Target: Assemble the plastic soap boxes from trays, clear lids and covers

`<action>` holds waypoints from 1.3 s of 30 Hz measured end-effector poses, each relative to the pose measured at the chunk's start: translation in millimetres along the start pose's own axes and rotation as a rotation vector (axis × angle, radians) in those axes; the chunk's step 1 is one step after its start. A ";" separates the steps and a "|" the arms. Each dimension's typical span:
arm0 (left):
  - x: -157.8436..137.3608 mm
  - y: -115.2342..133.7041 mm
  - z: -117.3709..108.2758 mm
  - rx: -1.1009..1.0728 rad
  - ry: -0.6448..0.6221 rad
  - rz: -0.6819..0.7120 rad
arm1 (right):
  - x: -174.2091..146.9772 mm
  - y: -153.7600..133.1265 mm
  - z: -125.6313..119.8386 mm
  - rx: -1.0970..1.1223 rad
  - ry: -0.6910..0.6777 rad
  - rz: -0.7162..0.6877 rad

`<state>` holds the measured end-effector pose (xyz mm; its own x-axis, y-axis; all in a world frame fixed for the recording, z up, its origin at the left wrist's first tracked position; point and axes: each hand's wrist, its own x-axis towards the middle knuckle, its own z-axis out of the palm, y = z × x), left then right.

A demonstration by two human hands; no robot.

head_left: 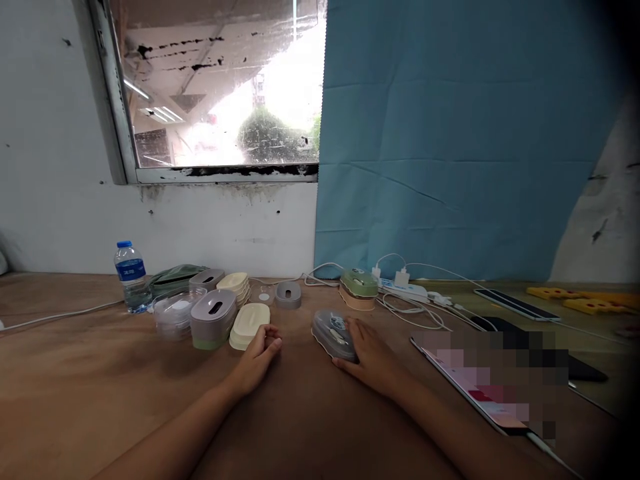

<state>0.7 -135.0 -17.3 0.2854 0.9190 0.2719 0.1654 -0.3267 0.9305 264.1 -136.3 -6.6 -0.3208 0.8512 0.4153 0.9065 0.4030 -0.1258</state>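
Note:
My left hand (260, 353) rests on the table with its fingers loosely curled and the thumb apart, nothing visible in it. It lies at the near right corner of a cream lidded box (251, 321); whether they touch I cannot tell. My right hand (373, 353) grips the right side of a grey oval lunch box (333, 333), thumb at the near edge and fingers by the far side. Through the box's clear grey lid, pale utensil-like shapes show. Behind it stands a similar box with a green lid (360, 283) and an orange-beige base.
Left are a lilac-grey box (214, 317), clear plastic containers (173, 312), stacked cream pieces (234, 283), a grey ring-shaped part (289, 294) and a water bottle (131, 277). Right are a power strip (405, 289), white cables, a tablet (465, 380), a phone (515, 304) and yellow pieces (593, 305).

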 end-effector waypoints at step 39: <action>-2.4 16.0 -2.8 0.408 0.102 0.196 | 106.4 18.8 58.1 -0.222 0.205 0.202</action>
<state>0.0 -141.8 -2.5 0.2573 0.8417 0.4747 0.4819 -0.5376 0.6919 231.1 -18.6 -17.2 -0.0873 0.8119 0.5772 0.9907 0.1314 -0.0349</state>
